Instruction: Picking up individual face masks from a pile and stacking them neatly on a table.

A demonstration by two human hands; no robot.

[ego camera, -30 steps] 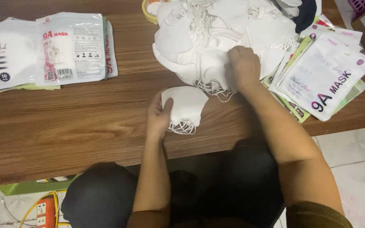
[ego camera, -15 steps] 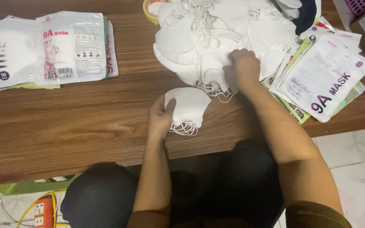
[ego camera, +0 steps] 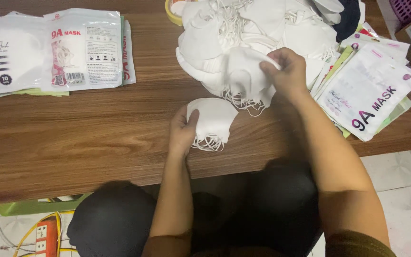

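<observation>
Head view: since the earlier frame the right hand (ego camera: 286, 71) has lifted off the heap and now pinches a single white mask (ego camera: 246, 78) by its upper edge, raising it clear of the pile of loose masks (ego camera: 215, 43). The left hand (ego camera: 182, 129) has hardly shifted; its grip is closed around the left end of the small stack of masks (ego camera: 212, 123), which lies on the wooden tabletop (ego camera: 96, 128) just below the heap, near the front edge.

What could go wrong, as I judge it: the thin elastic ear loops hang tangled along the lower rim of the heap, so the lifted mask may drag a neighbour with it and pull part of the pile toward the tabletop's edge. The stack is held at one end only; its loops dangle free at the bottom and the soft pieces could fan out or slide if a new one is laid on crooked.

The masks are white, soft cloth-like shells, rounded and cupped, with fine stringy loops. The tabletop is smooth brown wood grain. At the far left lie filled glossy packets (ego camera: 48, 52), flat and rectangular; at the right, a fanned sheaf of empty printed packets (ego camera: 372, 90), slick and thin, overhanging the corner. A yellow tape roll (ego camera: 172, 12) peeks out behind the heap.
</observation>
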